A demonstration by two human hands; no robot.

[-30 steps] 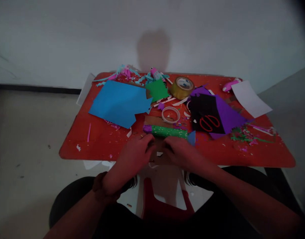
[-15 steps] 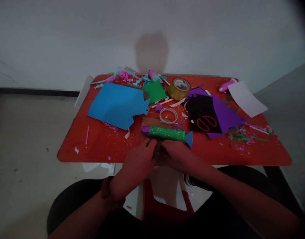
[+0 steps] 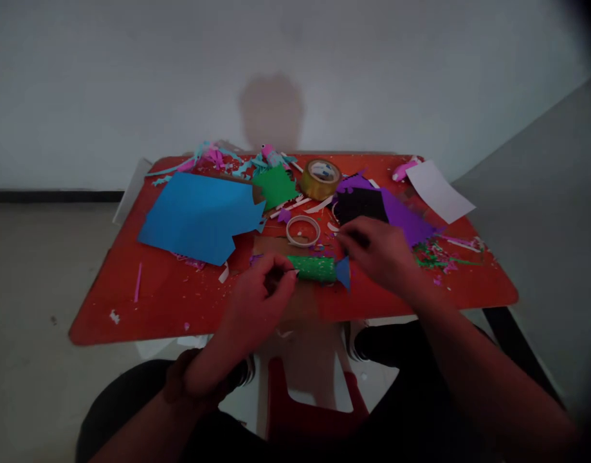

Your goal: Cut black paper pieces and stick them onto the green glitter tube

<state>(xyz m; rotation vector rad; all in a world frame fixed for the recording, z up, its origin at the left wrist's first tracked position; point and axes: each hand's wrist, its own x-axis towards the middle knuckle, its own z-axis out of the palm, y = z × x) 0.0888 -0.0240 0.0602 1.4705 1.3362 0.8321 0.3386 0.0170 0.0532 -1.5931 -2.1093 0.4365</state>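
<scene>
My left hand (image 3: 266,292) is closed in a pinch over the left part of a green paper tube (image 3: 317,267) with pale flecks and a blue paper tail (image 3: 343,272). A tiny dark and whitish bit shows at its fingertips, too small to name. Fingers pinched together, my right hand (image 3: 379,251) hovers over the table to the right of the tube, by a small white scrap (image 3: 332,227). What it holds, if anything, is hidden. The tube lies on a piece of brown cardboard (image 3: 300,305). A narrow tape ring (image 3: 289,231) lies just behind the tube.
The red table (image 3: 179,308) carries a large blue sheet (image 3: 199,215), a green piece (image 3: 276,186) and a wide tape roll (image 3: 319,186). Black paper (image 3: 360,204), purple paper (image 3: 406,215) and a white sheet (image 3: 440,191) lie to the right. Paper shreds are scattered around.
My hands have moved apart: the left now covers the tube's purple end, the right has gone up and right, over where the red-handled scissors showed. The view has shifted slightly.
</scene>
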